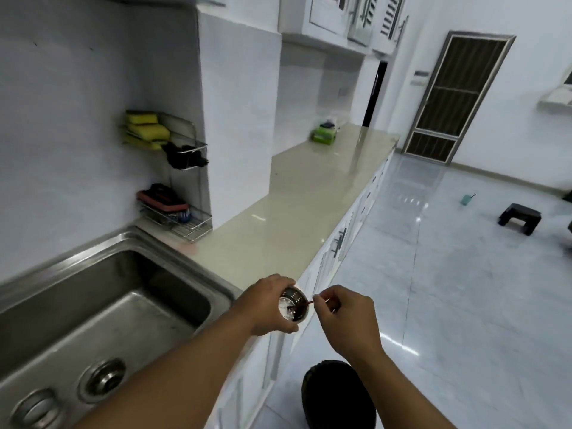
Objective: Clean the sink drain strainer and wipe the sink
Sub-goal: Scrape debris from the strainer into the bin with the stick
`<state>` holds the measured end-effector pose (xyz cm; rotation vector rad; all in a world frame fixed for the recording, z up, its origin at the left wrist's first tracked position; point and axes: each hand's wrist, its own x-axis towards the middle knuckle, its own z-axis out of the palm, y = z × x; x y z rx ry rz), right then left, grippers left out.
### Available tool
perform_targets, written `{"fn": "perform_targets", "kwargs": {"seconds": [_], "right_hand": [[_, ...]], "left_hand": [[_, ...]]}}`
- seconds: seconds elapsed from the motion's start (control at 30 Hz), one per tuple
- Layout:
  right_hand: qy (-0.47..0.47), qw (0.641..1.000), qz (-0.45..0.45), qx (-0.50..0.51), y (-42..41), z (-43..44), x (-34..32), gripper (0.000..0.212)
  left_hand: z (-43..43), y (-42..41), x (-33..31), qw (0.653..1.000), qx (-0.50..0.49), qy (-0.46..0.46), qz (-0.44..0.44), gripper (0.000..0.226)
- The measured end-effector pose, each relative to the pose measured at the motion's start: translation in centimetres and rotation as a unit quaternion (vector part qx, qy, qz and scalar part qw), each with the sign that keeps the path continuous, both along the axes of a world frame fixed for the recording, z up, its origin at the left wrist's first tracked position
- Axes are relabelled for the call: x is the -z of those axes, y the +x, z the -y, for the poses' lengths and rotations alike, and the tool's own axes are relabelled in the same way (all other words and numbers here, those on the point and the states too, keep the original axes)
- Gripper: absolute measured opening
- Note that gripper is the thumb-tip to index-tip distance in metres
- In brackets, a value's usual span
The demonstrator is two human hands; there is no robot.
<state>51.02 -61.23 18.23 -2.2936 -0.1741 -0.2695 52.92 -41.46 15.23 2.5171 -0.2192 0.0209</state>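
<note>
My left hand (266,305) grips a small steel drain strainer (294,305), held on its side over the counter's front edge, its open mouth toward me with dark debris inside. My right hand (343,317) pinches a thin reddish stick (311,301) whose tip touches the strainer's rim. The steel sink (102,305) lies to the left; a drain fitting (102,380) shows in its floor and a second round opening (37,410) lies beside it.
A wire rack (182,193) on the wall holds yellow sponges (145,128) and brushes. The beige countertop (309,193) runs back to a green pack (323,134). A dark round bin (339,394) stands on the floor below my hands. A black stool (520,218) sits far right.
</note>
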Motion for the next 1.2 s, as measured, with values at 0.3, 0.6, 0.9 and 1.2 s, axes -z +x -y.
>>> {"fn": "perform_targets", "kwargs": {"seconds": [0.3,0.6,0.9,1.2], "right_hand": [[-0.037,0.995,0.002,-0.094,-4.5,-14.7,-2.9,0.015],[-0.098,0.973,-0.022,-0.208,-7.5,-29.7,-2.6,0.020],[-0.134,0.935,-0.042,-0.325,-7.3,-38.5,1.7,0.021],[-0.214,0.875,-0.104,-0.422,-5.2,-42.8,8.9,0.020]], "left_hand": [[-15.7,-8.6,-3.0,0.995,-0.091,0.019,0.032,0.092],[-28.6,-16.9,-1.6,0.981,-0.196,0.010,-0.010,0.099],[-35.0,-21.3,4.0,0.958,-0.285,-0.013,-0.040,0.095],[-36.3,-21.7,12.2,0.928,-0.345,-0.050,-0.133,0.092]]}}
